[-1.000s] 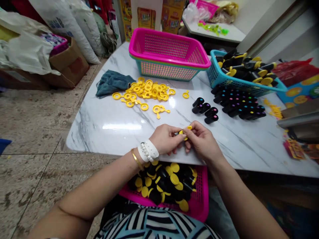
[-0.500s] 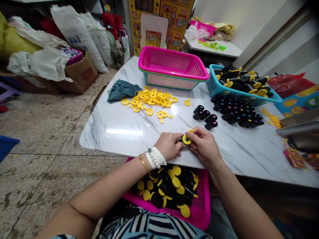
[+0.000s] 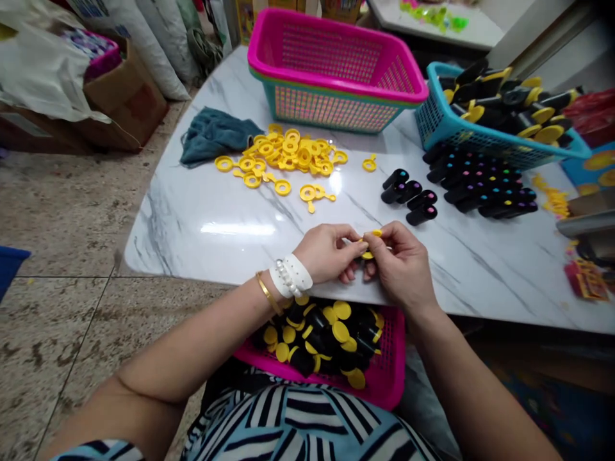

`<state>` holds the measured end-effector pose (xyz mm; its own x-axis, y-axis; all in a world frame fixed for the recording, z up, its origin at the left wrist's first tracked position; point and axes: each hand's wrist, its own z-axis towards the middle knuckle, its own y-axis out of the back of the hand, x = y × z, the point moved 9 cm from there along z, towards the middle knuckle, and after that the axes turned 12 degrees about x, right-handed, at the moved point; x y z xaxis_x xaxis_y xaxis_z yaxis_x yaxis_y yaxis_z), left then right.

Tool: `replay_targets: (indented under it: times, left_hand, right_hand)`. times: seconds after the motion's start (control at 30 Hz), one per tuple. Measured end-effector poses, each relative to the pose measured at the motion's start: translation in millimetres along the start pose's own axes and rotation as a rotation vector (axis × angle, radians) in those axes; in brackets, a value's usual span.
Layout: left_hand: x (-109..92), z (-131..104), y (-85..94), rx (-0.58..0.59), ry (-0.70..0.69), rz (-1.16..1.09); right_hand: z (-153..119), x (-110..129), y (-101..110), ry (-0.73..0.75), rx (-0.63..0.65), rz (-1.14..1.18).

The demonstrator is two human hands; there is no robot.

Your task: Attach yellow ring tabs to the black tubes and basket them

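Note:
Both hands meet over the front edge of the table, pressing on a yellow ring cap with a round tab. My left hand is closed, its thumb against the cap; the black tube below it is hidden by the fingers. My right hand pinches the cap from the other side, near the tab. Loose yellow ring caps lie heaped beyond the hands. Several small black tubes with coloured dots on their ends stand to the right, close to a larger group of black tubes.
Below the table edge, a pink basket holds yellow-capped black tubes. A blue basket at the right holds more. Stacked pink and teal baskets stand at the back, near a dark teal cloth. Cardboard box at far left.
The head view has tilted down and come closer. My thumbs have come together on the cap, covering the blue dot and black tube that showed before.

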<state>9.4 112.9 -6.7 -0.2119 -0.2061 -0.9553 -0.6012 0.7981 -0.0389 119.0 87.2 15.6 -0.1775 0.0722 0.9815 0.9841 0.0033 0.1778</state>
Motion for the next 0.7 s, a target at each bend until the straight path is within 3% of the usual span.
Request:
replay_targets:
  times: [0.13, 0.27, 0.37, 0.43, 0.57, 0.7]
  left_hand:
    - [-4.8, -7.3, 0.4, -0.052, -0.062, 0.177]
    - [-14.0, -19.0, 6.2, -0.182, -0.15, 0.395]
    - [-7.6, -13.1, 1.4, -0.051, -0.079, 0.293]
    - [-1.0, -7.6, -1.2, 0.022, -0.008, 0.176]
    - [0.8, 1.9, 9.3, -0.063, 0.019, 0.13]
    - [3.9, 5.2, 5.2, 0.02, 0.028, 0.084]
  right_hand:
    - [-1.1, -3.3, -0.9, -0.011, 0.003, -0.026]
    - [6.8, -15.2, -5.0, -0.075, 0.209, 0.085]
    - [6.5, -20.1, -13.0, -0.153, 0.434, 0.202]
    - [3.6, -18.4, -14.7, -0.158, 0.498, 0.203]
    - [1.4, -12.5, -12.8, -0.104, 0.44, 0.093]
    - [0.4, -9.5, -16.0, -0.058, 0.408, 0.088]
